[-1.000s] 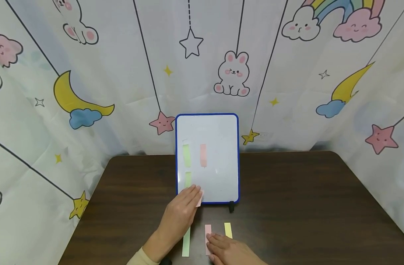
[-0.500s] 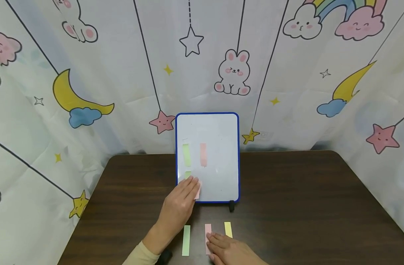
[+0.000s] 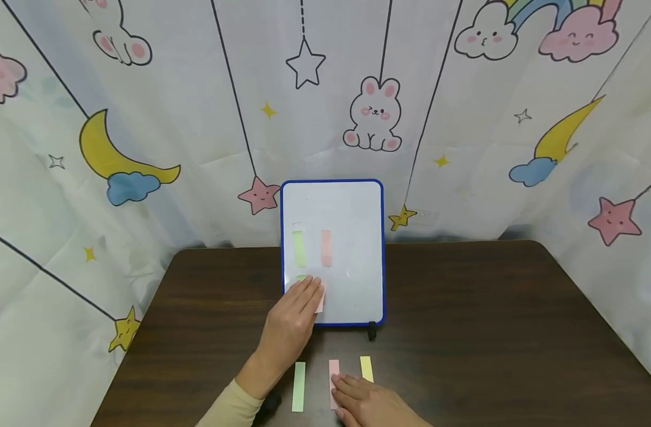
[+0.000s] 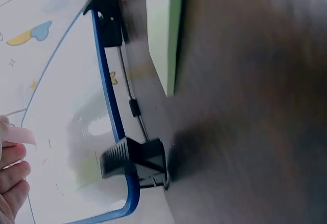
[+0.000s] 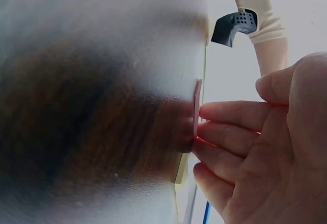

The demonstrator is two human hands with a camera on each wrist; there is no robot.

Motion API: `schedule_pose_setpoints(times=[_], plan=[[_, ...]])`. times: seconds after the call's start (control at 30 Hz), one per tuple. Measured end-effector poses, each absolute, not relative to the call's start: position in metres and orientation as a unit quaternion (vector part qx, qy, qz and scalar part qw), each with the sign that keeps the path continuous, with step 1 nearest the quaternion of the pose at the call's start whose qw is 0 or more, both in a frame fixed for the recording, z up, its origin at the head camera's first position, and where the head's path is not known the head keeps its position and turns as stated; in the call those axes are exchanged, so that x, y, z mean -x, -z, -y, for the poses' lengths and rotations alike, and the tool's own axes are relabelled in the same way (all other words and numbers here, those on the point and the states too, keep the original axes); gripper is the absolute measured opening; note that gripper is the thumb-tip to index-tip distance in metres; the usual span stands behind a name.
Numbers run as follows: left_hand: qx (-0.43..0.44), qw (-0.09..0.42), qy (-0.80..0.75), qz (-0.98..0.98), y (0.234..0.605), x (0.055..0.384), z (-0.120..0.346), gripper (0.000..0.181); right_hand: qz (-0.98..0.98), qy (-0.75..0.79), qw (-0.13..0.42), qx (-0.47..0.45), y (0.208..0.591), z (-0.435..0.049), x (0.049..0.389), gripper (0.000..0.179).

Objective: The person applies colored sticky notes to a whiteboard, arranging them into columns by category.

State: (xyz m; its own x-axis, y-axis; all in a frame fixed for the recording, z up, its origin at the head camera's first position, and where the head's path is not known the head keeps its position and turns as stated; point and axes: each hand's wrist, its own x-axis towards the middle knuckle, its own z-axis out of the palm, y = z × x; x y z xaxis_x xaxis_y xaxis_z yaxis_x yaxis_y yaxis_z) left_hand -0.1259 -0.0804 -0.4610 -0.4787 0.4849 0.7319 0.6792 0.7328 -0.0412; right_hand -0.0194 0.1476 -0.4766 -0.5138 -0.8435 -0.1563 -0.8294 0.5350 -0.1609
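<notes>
whiteboard: blue-rimmed, standing on the brown table by black feet. left hand: before the board's lower left, pinching a pink slip; whether it touches the board cannot be told. right hand: fingers outstretched side by side, tips touching the pink pad. other pads, flanking it: green pad; yellow pad, partly hidden by the right hand. slips on the board: upper green slip; second pink slip beside it; lower green slip, mostly covered by the left hand.
</notes>
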Motion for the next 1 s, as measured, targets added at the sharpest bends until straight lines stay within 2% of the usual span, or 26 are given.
schedule_pose_setpoints(times=[0.13, 0.4, 0.63, 0.77, 0.83, 1.0], plan=[[0.340, 0.383, 0.132, 0.849, 0.460, 0.130, 0.079, 0.045, -0.870, 0.030, 0.104, 0.481, 0.475, -0.148, 0.019, 0.078], [0.336, 0.392, 0.135, 0.846, 0.459, 0.136, 0.075, 0.036, -0.876, 0.049, 0.106, 0.468, 0.478, -0.147, 0.019, 0.071], [0.336, 0.386, 0.125, 0.850, 0.461, 0.141, 0.073, 0.039, -0.874, 0.031, 0.087, 0.478, 0.480, -0.148, 0.019, 0.075], [0.334, 0.379, 0.124, 0.854, 0.463, 0.143, 0.073, 0.043, -0.885, 0.068, 0.098, 0.450, 0.481, -0.144, 0.021, 0.063], [0.332, 0.373, 0.124, 0.857, 0.463, 0.143, 0.072, 0.044, -0.886, 0.072, 0.103, 0.446, 0.481, -0.144, 0.021, 0.062], [0.331, 0.361, 0.118, 0.864, 0.462, 0.145, 0.072, 0.044, -0.873, 0.042, 0.109, 0.474, 0.478, -0.147, 0.020, 0.077]])
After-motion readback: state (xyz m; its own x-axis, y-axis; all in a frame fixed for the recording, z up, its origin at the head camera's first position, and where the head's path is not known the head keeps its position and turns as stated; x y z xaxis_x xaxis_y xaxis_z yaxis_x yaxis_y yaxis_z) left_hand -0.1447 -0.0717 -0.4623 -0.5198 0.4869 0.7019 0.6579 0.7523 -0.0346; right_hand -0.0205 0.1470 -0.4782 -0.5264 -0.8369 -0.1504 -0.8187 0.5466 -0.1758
